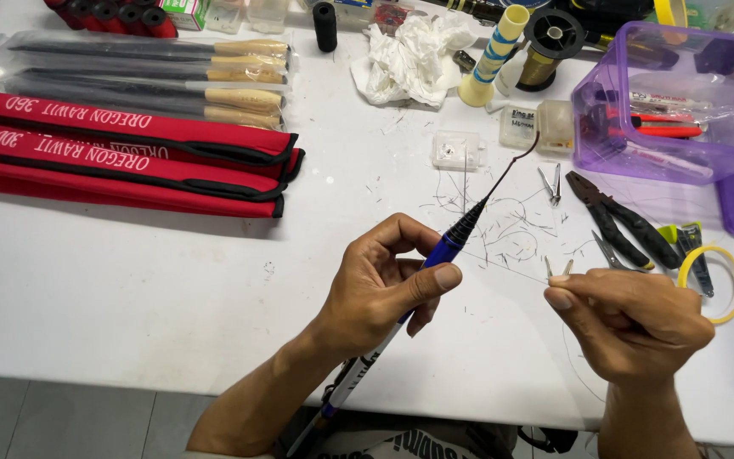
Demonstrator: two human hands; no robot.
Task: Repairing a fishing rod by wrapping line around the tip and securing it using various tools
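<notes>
A: What has each hand got?

B: The left hand (384, 285) is wrapped around the blue-and-black rod (445, 248), thumb pressed along its side; the shaft runs down toward the person's lap and its thin dark tip (511, 166) points up and away over the middle of the table (129, 280). The right hand (630, 323) is pinched narrow on a small pair of metal snips (557, 267), whose points stick up just above the fingers.

A: Anything between them?

B: A very fine thread (503, 265) looks stretched from the rod to the right hand. It is barely visible, so I cannot tell exactly where it is fastened.

A: What might go wrong?

B: I would judge the thread the weak point: pull the hands further apart and it could snap or slip off the rod. The snips sit just beside it, so a stray squeeze could cut it in the wrong place. The slim tip also reaches close to the small clear boxes (459, 150); a swing of the rod could knock them.

A: And the surroundings?

B: Black pliers (622, 223) and a yellow ring (711, 285) lie to the right, a purple bin (664, 102) at far right, red cases (121, 149) at far left, and clipped thread ends are scattered at the centre.
</notes>
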